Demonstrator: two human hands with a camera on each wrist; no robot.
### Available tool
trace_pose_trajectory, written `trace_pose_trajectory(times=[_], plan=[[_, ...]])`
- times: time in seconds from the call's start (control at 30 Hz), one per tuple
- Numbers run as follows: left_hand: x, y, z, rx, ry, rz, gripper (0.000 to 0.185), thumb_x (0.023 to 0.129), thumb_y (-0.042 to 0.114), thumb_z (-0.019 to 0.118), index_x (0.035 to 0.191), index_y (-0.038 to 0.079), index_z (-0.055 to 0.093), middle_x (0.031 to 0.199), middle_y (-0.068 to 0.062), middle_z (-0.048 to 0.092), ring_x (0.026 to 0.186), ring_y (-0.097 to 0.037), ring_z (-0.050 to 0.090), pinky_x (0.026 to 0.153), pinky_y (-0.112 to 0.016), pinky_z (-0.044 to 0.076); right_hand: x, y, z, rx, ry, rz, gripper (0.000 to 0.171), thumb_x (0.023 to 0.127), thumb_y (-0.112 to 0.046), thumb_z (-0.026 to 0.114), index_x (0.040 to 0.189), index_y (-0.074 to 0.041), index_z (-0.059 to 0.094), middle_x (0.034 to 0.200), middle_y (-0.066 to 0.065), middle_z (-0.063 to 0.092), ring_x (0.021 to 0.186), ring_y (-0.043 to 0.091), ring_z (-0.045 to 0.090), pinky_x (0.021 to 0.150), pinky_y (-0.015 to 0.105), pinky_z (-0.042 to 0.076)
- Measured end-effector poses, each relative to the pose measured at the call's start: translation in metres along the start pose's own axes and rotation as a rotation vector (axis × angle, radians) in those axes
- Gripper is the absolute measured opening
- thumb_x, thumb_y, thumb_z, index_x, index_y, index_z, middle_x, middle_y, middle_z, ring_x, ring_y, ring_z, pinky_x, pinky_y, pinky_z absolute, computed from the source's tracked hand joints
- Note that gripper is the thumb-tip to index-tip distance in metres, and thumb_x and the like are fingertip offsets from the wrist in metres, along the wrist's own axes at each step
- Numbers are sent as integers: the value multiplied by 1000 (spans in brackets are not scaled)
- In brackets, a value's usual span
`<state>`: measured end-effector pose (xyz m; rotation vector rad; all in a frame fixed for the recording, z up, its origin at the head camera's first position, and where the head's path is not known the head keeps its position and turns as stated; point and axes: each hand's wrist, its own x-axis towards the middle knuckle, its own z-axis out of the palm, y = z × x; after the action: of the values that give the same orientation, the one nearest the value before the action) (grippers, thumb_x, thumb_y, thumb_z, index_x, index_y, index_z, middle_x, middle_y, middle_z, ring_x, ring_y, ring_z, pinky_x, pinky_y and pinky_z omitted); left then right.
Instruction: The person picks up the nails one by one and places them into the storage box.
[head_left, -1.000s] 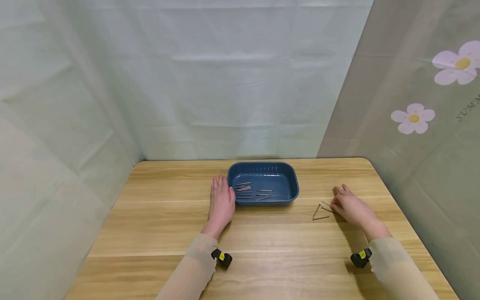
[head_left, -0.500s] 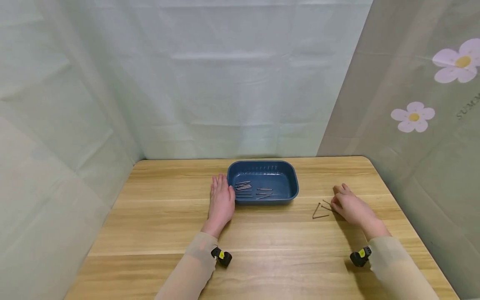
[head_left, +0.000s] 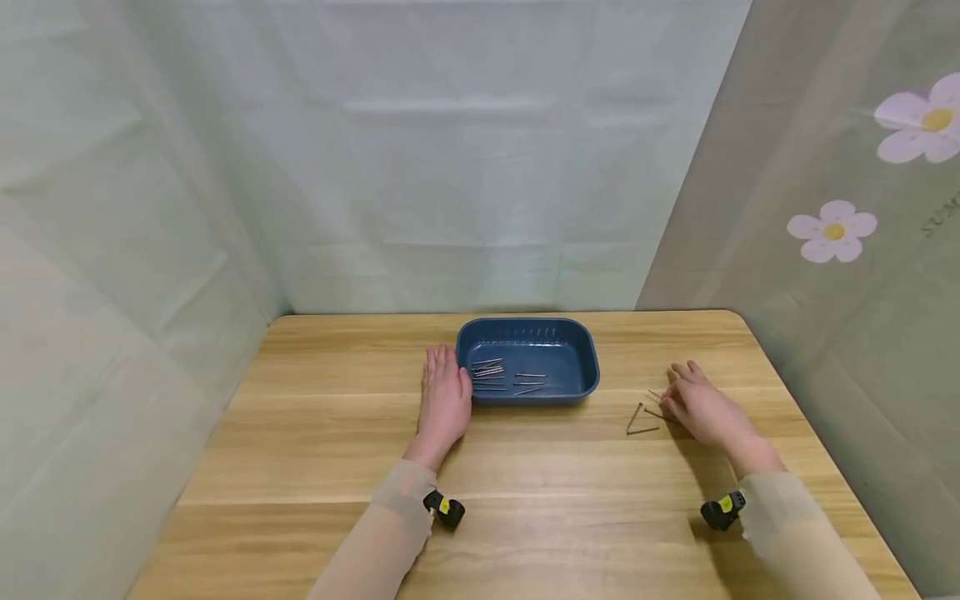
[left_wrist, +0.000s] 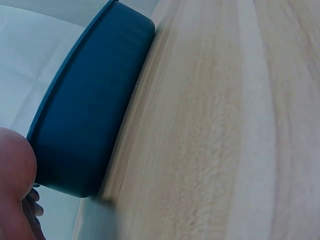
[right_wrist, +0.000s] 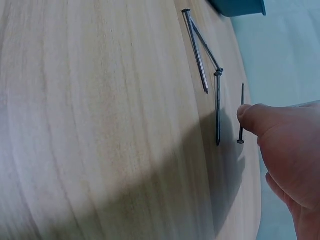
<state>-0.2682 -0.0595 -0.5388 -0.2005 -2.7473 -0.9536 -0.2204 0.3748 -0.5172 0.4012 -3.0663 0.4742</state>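
- While the left hand [head_left: 444, 402] lies flat on the table [head_left: 315, 433] with straight fingers, its edge rests against the left wall of the blue tray [head_left: 585, 367], at about 9 o'clock of it; I judge it is there to keep the tray from sliding.
- Inside the tray a small pile of nails [head_left: 489, 375] lies mostly in the left half.
- At 3 o'clock of the tray, well apart from it, a few loose nails [head_left: 643, 419] lie on the wood; two of them meet at their heads like a letter V.
- The right hand [head_left: 703, 411] is just beside these nails, its thumb [right_wrist: 260, 120] over one thin nail [right_wrist: 241, 114], probably to pick it up.
- Whether the thumb truly touches this nail, and whether the other fingers are curled or relaxed, I cannot tell.
- The left wrist view shows only the tray wall [left_wrist: 95, 115] and a bit of palm; the tray's contents are hidden there.
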Motion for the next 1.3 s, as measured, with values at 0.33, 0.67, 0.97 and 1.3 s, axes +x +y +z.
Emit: trace_pose_trajectory(times=[0.33,0.67,0.97,1.3], plan=[[-3,1,1,2,-7,-11,54,113,16,44,156,-16,38,168,-31,31,160,-48,17,129,-59,17,5,-17,-5,10,91,-56,8,106,-7,65,101,-1,65,157,42,40,146,66,30,115,72,33],[-3,-1,2,-2,-5,-6,54,113,16,43,155,-17,38,167,-33,31,160,-50,17,128,-61,18,20,-47,-13,30,135,-93,7,107,-9,64,102,-4,62,164,36,35,153,58,26,117,69,33],[-3,1,2,-5,2,-3,54,113,16,45,155,-17,38,167,-33,33,159,-50,18,128,-60,18,35,-66,-11,38,179,-146,7,105,-8,67,100,-6,63,163,34,37,153,57,28,116,68,36],[-1,-1,3,-1,6,-4,54,112,16,44,154,-18,39,166,-34,34,159,-51,19,127,-62,19,54,-96,-8,36,181,-174,10,106,-12,68,98,-7,64,169,31,30,157,51,25,112,62,45]])
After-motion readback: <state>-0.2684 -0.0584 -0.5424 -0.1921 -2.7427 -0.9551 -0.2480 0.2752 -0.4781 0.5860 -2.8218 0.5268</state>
